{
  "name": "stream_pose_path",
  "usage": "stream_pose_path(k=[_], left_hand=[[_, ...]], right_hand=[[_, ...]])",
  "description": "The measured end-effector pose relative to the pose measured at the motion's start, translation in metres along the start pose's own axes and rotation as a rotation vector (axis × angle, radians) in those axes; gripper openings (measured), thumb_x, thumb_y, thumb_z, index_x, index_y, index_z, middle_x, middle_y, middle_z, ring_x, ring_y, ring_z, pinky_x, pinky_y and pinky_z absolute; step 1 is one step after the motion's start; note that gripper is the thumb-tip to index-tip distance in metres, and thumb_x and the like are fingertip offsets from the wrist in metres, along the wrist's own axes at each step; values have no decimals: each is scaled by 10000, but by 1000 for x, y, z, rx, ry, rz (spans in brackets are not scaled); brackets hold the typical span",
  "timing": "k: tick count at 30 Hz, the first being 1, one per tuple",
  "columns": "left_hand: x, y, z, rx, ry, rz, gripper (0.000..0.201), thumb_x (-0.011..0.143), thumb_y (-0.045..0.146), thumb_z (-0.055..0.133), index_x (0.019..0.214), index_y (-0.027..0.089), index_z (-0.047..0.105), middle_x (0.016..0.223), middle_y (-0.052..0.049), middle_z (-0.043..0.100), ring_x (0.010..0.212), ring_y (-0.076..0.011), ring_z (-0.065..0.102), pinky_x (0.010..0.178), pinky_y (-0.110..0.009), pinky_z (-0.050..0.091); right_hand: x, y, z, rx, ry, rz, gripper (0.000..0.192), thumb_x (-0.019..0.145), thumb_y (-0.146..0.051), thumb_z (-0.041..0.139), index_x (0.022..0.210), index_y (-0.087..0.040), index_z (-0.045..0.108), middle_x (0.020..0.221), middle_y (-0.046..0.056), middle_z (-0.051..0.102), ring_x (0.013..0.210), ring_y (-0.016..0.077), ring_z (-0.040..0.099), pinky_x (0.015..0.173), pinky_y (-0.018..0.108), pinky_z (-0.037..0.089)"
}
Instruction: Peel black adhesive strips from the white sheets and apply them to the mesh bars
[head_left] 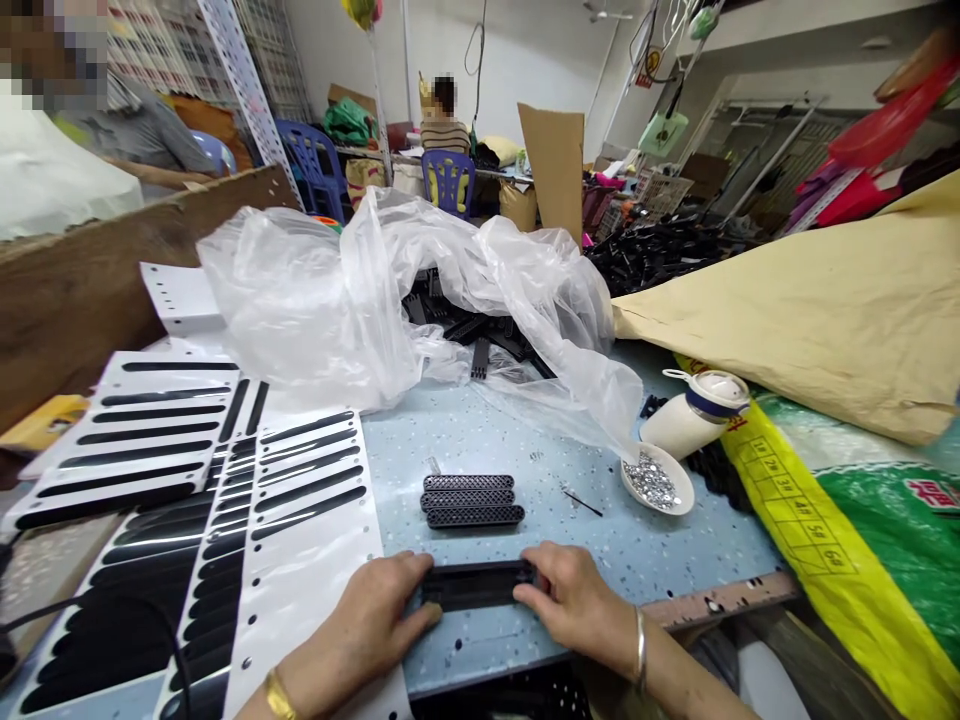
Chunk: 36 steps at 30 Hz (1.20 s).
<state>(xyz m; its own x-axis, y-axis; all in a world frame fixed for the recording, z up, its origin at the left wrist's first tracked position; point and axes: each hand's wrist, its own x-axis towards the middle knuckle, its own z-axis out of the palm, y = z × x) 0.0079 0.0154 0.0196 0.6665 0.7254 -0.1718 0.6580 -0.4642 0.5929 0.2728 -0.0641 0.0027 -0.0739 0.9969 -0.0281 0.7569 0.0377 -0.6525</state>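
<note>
Between my two hands is a long black plastic piece [480, 586], held level just above or on the near part of the blue speckled table [555, 420]. My left hand [390, 605] has its fingers and thumb closed round the left end. The right end is pinched by my right hand [570, 595]. Right behind it lie several black plastic strips with a lattice surface [471, 500], side by side. A thin dark stick [583, 502] rests to their right. Farther right stands a white bowl [686, 495] of small shiny metal bits [651, 480].
White sheets of black adhesive strips [307, 560] cover the left side. A clear plastic bag [322, 300] with black parts [480, 330] fills the back. A white bottle [694, 415] leans near the bowl, beside a yellow-green sack [825, 520]. People sit farther off.
</note>
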Motion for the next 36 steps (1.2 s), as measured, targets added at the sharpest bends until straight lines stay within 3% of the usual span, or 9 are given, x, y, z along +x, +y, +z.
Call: stream_pose_path(k=[4, 11, 13, 15, 19, 22, 28, 33, 36], left_hand=[[11, 3, 8, -27, 111, -74, 106, 678, 162, 546, 750, 205, 480, 670, 1, 591, 604, -192, 558, 557, -301, 403], [22, -12, 11, -11, 363, 15, 59, 757, 197, 556, 779, 202, 502, 696, -26, 616, 618, -212, 609, 564, -336, 480], [21, -16, 6, -8, 469, 52, 281, 735, 267, 642, 986, 173, 556, 905, -101, 678, 812, -284, 666, 703, -432, 540], [22, -18, -1, -20, 530, 100, 660, 686, 298, 716, 1280, 164, 462, 1254, -185, 590, 1163, -381, 557, 930, -558, 472], [36, -14, -12, -111, 331, 117, 1009, 601, 170, 745, 1477, 201, 245, 1545, -182, 256, 1428, -388, 143, 1111, -605, 254], [48, -9, -7, -193, 221, 82, 1020, 592, 120, 733, 1484, 176, 239, 1552, -206, 216, 1429, -354, 161, 1135, -561, 232], [54, -6, 13, -224, 295, 92, 925, 656, 118, 711, 1471, 200, 280, 1565, -185, 189, 1428, -337, 170, 1140, -533, 252], [34, 2, 1, -140, 389, 125, 883, 704, 208, 744, 1465, 208, 296, 1538, -188, 275, 1407, -363, 243, 1103, -559, 320], [-13, 11, -3, -80, 478, 181, 683, 780, 301, 714, 1396, 274, 419, 1374, -110, 542, 1275, -317, 494, 1050, -495, 437]], right_hand=[[8, 0, 11, 10, 145, -12, 148, 647, -105, 665, 753, -173, 586, 622, -27, 567, 545, 123, 508, 539, 239, 390], [26, 17, 19, 82, 342, -28, 172, 689, -108, 632, 836, -168, 566, 732, 22, 608, 616, 149, 589, 600, 267, 494], [25, 19, 15, 116, 353, -26, 224, 711, -161, 649, 924, -153, 582, 770, 38, 630, 626, 153, 612, 608, 270, 523], [26, 22, 10, 140, 351, -38, 288, 755, -190, 611, 1034, -122, 586, 782, 52, 646, 611, 150, 622, 582, 258, 537], [44, 28, 4, 10, 292, -58, 379, 785, -83, 469, 1144, -85, 590, 710, 52, 669, 595, 157, 636, 588, 255, 540], [62, 28, 9, -69, 293, -58, 392, 768, -31, 451, 1103, -124, 632, 831, 94, 707, 760, 201, 671, 722, 306, 538], [78, 19, 10, -126, 299, -71, 327, 767, -24, 455, 995, -140, 660, 885, 112, 709, 805, 217, 667, 744, 309, 515], [25, -4, -10, -121, 318, -27, 170, 864, -191, 498, 771, -158, 637, 713, 79, 663, 632, 190, 612, 609, 292, 474], [-41, -21, -7, -105, 79, -180, 274, 891, -231, 513, 631, -185, 584, 590, 20, 602, 529, 144, 568, 534, 255, 419]])
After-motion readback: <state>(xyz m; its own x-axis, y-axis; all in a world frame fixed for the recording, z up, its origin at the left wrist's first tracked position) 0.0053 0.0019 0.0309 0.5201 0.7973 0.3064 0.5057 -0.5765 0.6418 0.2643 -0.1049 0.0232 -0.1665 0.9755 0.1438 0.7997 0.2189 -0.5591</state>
